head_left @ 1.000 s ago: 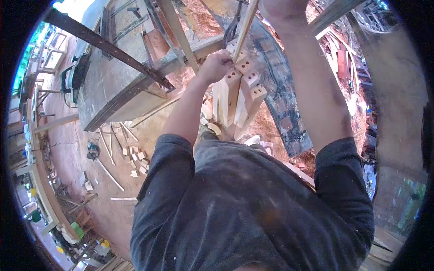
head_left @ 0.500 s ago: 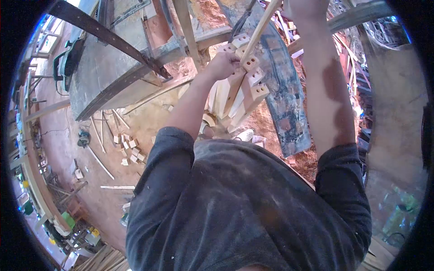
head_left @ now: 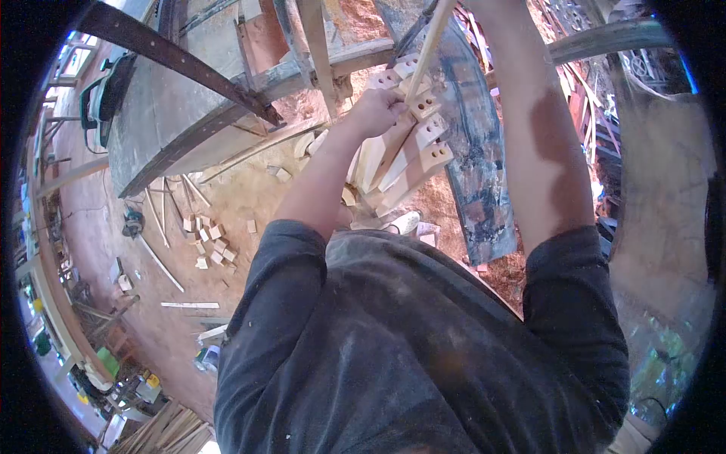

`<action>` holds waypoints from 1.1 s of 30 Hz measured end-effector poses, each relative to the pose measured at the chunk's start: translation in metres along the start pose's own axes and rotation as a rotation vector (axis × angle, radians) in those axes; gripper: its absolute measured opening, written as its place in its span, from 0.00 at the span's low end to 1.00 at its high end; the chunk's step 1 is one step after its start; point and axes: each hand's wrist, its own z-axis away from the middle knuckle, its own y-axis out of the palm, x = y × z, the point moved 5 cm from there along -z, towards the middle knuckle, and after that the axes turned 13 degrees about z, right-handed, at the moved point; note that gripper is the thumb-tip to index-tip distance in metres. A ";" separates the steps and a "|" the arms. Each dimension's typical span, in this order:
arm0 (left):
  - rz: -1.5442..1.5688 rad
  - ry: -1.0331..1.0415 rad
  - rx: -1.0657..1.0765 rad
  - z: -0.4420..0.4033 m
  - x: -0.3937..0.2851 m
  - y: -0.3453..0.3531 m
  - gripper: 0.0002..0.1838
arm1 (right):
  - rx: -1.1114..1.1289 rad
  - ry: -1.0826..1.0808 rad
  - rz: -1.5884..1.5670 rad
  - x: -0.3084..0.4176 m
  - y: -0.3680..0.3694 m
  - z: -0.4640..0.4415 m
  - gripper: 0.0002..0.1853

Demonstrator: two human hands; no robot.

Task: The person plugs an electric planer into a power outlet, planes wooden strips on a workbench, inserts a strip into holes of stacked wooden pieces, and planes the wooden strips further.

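Observation:
Several pale wooden posts (head_left: 404, 170) with round holes in their end faces stand side by side in front of me. My left hand (head_left: 376, 112) is closed at the top of these posts, its fingertips beside the lower end of a thin wooden stick (head_left: 431, 49). The stick rises at a slant from a holed end face. What the fingers pinch, if anything, is too small to make out. My right arm reaches up past the posts; my right hand (head_left: 484, 4) is mostly cut off by the top edge, its fingers hidden.
A curved wooden tabletop (head_left: 181, 113) lies at the upper left, with a power tool (head_left: 106, 98) on it. Small wood blocks (head_left: 212, 242) and thin strips are scattered on the floor. A dark stained board (head_left: 476, 166) stands right of the posts.
The view has shifted, and the posts and floor blocks appear slightly displaced. My left hand stays closed beside the stick's lower end. My right hand has moved further out at the top edge.

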 end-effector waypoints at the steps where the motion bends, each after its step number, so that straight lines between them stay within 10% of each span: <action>1: -0.018 -0.014 0.002 0.001 -0.001 -0.002 0.17 | 0.185 0.149 -0.168 -0.001 0.009 0.003 0.20; 6: 0.072 -0.132 -0.012 0.008 0.013 0.006 0.18 | 0.575 0.355 -0.658 -0.013 0.016 0.002 0.19; 8: -0.242 0.260 -0.440 0.019 0.016 0.003 0.19 | 0.464 0.430 -0.689 -0.022 0.011 -0.001 0.21; 13: -0.172 0.215 -0.668 0.054 0.037 0.029 0.25 | 0.780 0.337 -0.909 -0.033 0.002 -0.005 0.23; 15: 0.102 -0.221 -0.450 0.047 0.061 0.038 0.27 | 0.651 0.425 -0.896 -0.043 0.002 -0.006 0.23; 23: 0.072 -0.360 -0.193 0.044 0.038 0.028 0.34 | 0.310 0.582 -0.407 -0.052 0.012 0.020 0.25; 30: -0.064 -0.218 -0.233 0.043 0.047 0.037 0.26 | 1.056 0.389 -1.200 -0.058 0.016 0.023 0.17; 33: -0.123 -0.191 -0.164 0.041 0.048 0.044 0.20 | 0.853 0.422 -1.011 -0.071 0.002 0.017 0.21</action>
